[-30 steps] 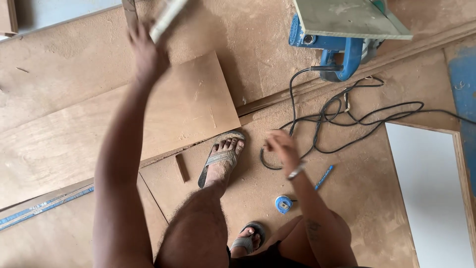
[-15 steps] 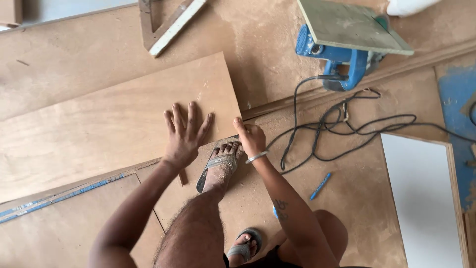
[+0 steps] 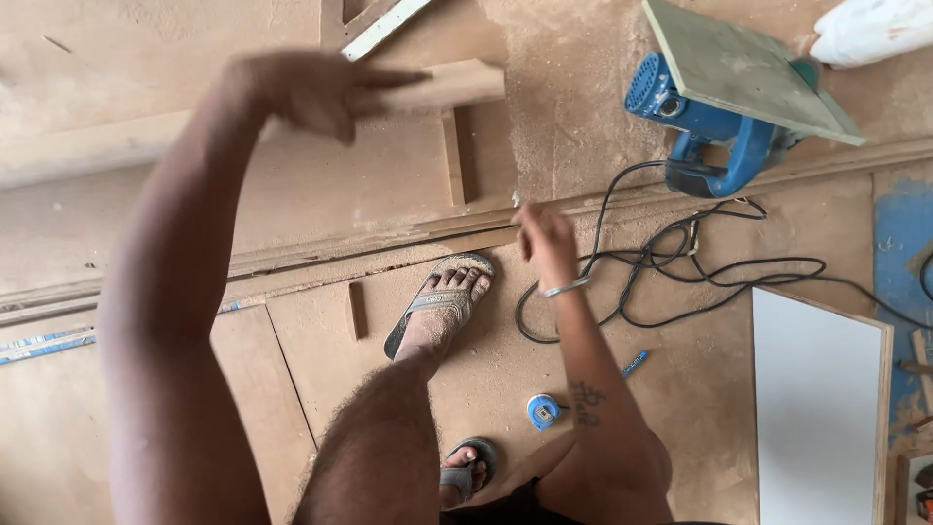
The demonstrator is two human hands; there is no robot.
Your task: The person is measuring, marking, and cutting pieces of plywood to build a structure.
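My left hand (image 3: 316,89) is raised and grips the top edge of a plywood board (image 3: 321,175), which stands tilted up off the floor with its underside facing me. A short wood strip (image 3: 453,156) is fixed to that face. My right hand (image 3: 544,238), with a bangle on the wrist, hovers by the board's lower right corner, fingers loosely curled and blurred. Nothing shows in it. My sandalled foot (image 3: 442,303) rests on the floor sheet just below the board.
A blue circular saw (image 3: 700,126) under a plywood offcut (image 3: 748,63) lies at the top right, its black cable (image 3: 680,267) looping across the floor. A white panel (image 3: 816,408), a blue tape measure (image 3: 542,411), a blue marker (image 3: 634,364) and a loose strip (image 3: 355,311) lie nearby.
The board lay flat under both hands half a second ago. My left hand has now lifted its far edge up, and my right hand has come off the surface to the corner.
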